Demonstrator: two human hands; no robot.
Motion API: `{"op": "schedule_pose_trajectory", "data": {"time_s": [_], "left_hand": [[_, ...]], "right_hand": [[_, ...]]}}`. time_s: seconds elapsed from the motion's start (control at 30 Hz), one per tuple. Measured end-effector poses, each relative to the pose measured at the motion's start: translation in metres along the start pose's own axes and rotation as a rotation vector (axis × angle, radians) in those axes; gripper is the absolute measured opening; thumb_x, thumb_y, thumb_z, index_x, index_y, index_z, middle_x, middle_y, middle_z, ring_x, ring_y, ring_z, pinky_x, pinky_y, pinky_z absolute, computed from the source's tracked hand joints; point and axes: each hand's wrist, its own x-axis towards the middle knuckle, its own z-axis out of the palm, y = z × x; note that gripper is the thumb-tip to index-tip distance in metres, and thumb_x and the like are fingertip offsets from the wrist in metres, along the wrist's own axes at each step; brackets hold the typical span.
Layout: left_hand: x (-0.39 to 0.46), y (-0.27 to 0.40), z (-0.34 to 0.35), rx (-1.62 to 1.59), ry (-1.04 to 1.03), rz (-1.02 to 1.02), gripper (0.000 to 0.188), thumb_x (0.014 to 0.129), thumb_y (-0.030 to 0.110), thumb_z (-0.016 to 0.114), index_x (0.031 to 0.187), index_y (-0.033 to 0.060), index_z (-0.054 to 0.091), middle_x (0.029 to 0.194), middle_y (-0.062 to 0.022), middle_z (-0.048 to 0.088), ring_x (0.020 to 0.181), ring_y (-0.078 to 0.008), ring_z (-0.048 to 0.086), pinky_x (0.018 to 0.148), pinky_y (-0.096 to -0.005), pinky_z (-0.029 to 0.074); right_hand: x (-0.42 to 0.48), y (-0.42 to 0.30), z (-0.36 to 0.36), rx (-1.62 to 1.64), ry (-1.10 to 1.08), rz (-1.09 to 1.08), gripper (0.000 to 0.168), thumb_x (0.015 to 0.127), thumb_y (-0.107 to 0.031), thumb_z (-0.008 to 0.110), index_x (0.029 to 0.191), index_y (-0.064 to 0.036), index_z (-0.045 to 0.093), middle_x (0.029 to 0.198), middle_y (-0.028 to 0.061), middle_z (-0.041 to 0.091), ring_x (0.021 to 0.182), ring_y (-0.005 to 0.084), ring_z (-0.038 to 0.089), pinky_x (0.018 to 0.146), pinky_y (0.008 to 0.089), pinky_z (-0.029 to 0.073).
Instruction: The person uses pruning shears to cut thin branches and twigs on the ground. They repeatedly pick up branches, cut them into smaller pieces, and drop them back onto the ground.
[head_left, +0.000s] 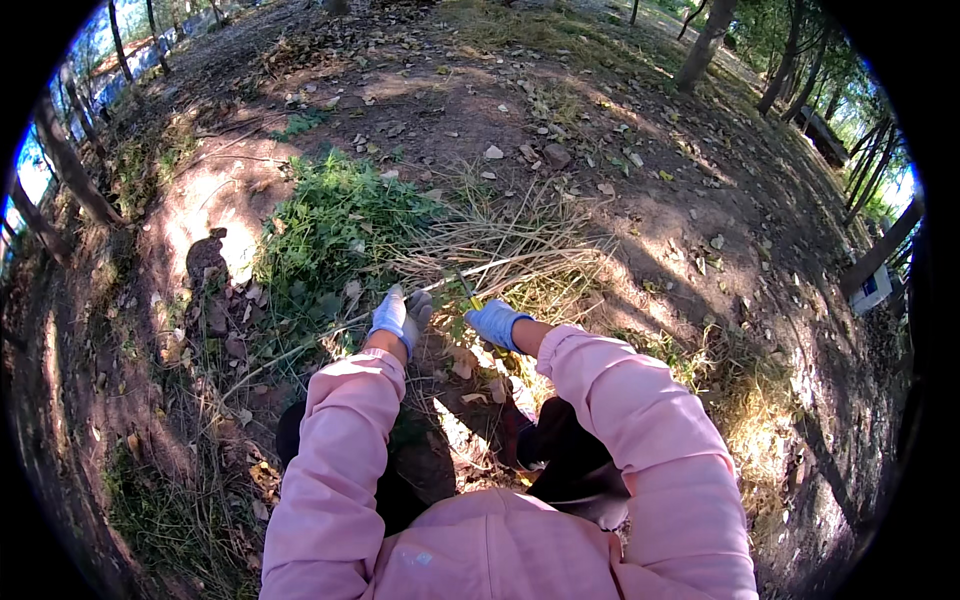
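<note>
My left hand (403, 319), in a pale blue and grey glove, is closed around a long dry plant stalk (306, 347). The stalk runs down to the lower left and up to the right past the hand. In the matching glove, my right hand (498, 324) grips a hand tool (472, 294) with a yellow handle and a dark, narrow metal end. That metal end points up and left, close to the stalk; whether they touch I cannot tell. Just beyond both hands lies a heap of dry grass stalks (517, 244). Leafy green weeds (337, 217) grow left of it.
Fallen leaves litter the brown soil (442, 112) ahead. A stone (556, 156) sits beyond the heap. Tree trunks (705, 45) stand at the upper right, with more trunks (71, 169) on the left. A white object (871, 291) is by a trunk at far right.
</note>
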Motion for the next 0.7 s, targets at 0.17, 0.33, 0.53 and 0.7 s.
{"op": "schedule_pose_trajectory", "data": {"time_s": [0.17,0.33,0.53,0.7], "left_hand": [[0.0,0.006,0.003,-0.131,-0.032,-0.054,0.03,0.098,0.037,0.045,0.11,0.0094,0.049,0.094,-0.0105,0.066,0.078,-0.0237,0.066,0.057,-0.0361,0.056],[0.005,0.014,-0.01,-0.105,0.023,0.056,0.033,0.096,0.038,0.047,0.105,0.0069,0.055,0.091,-0.0091,0.067,0.078,-0.023,0.067,0.058,-0.036,0.057],[0.004,0.02,-0.004,-0.168,-0.003,-0.003,0.032,0.098,0.037,0.044,0.111,0.0086,0.05,0.097,-0.0095,0.065,0.081,-0.0236,0.066,0.06,-0.0372,0.056],[0.009,0.011,0.006,-0.125,-0.018,0.026,0.039,0.096,0.04,0.048,0.102,0.0033,0.059,0.089,-0.011,0.067,0.077,-0.0234,0.066,0.06,-0.0365,0.057]], "right_hand": [[0.016,0.004,-0.001,-0.023,0.034,0.092,0.028,0.092,-0.021,0.046,0.11,-0.005,0.059,0.089,0.021,0.065,0.08,0.0361,0.066,0.066,0.0454,0.053],[0.002,-0.031,-0.033,0.0,-0.002,0.112,0.025,0.087,-0.015,0.048,0.103,-0.006,0.065,0.096,0.0204,0.066,0.087,0.0365,0.067,0.073,0.0438,0.054],[0.003,-0.035,-0.04,0.075,-0.003,0.206,0.027,0.087,-0.017,0.048,0.104,-0.006,0.065,0.095,0.0186,0.067,0.086,0.0352,0.067,0.073,0.043,0.055],[0.022,0.0,-0.012,0.137,0.047,0.314,0.039,0.09,-0.033,0.045,0.1,-0.001,0.065,0.091,0.0202,0.067,0.081,0.034,0.066,0.072,0.0427,0.053]]}}
